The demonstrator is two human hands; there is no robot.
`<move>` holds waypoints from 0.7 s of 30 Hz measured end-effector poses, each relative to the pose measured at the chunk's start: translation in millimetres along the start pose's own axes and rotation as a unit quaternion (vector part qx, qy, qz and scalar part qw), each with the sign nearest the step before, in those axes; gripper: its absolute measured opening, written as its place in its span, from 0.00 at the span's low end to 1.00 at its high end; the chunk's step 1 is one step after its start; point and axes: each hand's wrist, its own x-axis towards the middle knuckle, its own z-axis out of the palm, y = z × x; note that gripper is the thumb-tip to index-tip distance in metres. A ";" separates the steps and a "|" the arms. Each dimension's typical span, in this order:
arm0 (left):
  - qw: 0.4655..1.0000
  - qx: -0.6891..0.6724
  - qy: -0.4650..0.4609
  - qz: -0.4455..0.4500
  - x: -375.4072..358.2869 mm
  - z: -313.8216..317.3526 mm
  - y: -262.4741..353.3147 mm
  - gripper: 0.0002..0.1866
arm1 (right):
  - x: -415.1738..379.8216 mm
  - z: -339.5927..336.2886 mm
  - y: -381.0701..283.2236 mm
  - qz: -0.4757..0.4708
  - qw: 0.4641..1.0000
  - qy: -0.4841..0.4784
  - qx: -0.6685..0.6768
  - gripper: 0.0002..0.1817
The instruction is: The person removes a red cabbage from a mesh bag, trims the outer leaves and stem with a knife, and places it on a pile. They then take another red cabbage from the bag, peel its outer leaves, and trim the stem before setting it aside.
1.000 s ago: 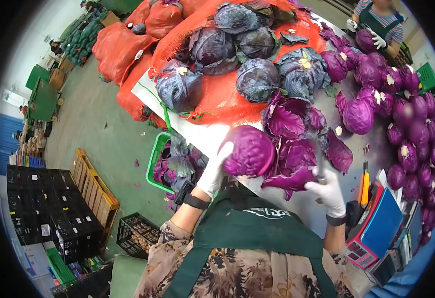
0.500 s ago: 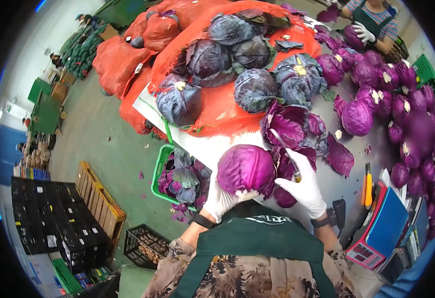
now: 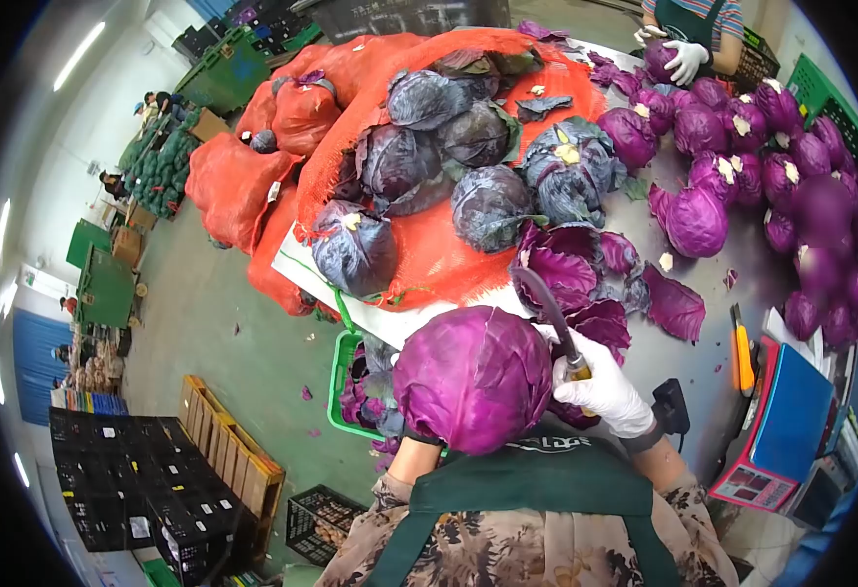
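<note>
A trimmed red cabbage (image 3: 473, 380), round and glossy purple, is held up close in front of my apron. Beneath it my left hand is hidden; just the wrist (image 3: 416, 458) shows below, with a dark band. My gloved right hand (image 3: 600, 389) grips a curved knife (image 3: 552, 315) by its yellowish handle, blade pointing up and away, with the fingers close against the cabbage's right side. Peeled purple leaves (image 3: 558, 264) lie on the metal table just beyond the knife.
Untrimmed dark cabbages (image 3: 492, 207) rest on an orange net sack (image 3: 448, 249). Trimmed cabbages (image 3: 698, 222) are piled at right. A yellow box cutter (image 3: 743, 354) and folders (image 3: 791, 396) lie nearby. Below the left table edge stands a green basket (image 3: 339, 391) of leaves. A co-worker (image 3: 693, 44) handles a cabbage.
The cabbage has turned so its pale stem end no longer faces me, and it sits nearer the camera, covering my left hand. The knife blade has swung more upright. My view has shifted.
</note>
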 end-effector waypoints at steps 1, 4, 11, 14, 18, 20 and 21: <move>1.000 0.009 0.002 0.000 0.1 1.2 0.7 0.44 | -1.9 -1.3 -1.3 0.003 1.000 0.006 0.011 0.42; 0.999 0.032 0.005 0.000 -0.1 1.4 0.8 0.44 | 0.3 -1.5 -5.6 -0.025 0.998 0.023 -0.052 0.40; 0.999 0.053 0.007 -0.007 -8.1 -2.3 -4.3 0.43 | -4.4 -3.4 -12.8 0.028 0.999 0.025 -0.027 0.25; 0.998 0.067 0.006 -0.007 -9.3 -2.8 -3.1 0.43 | -4.6 -5.1 -14.8 0.058 0.998 0.019 0.009 0.23; 0.996 0.087 0.011 -0.016 -11.5 -1.7 -1.8 0.42 | -7.8 -15.6 -14.1 0.048 0.998 -0.037 -0.003 0.20; 0.994 0.105 0.017 -0.016 -11.2 -0.9 -3.3 0.42 | -10.2 -18.0 -13.7 0.094 0.991 -0.097 0.021 0.18; 0.994 0.109 0.019 -0.017 -13.9 -1.1 -3.7 0.42 | -11.9 -17.3 -13.9 0.095 0.991 -0.094 0.025 0.18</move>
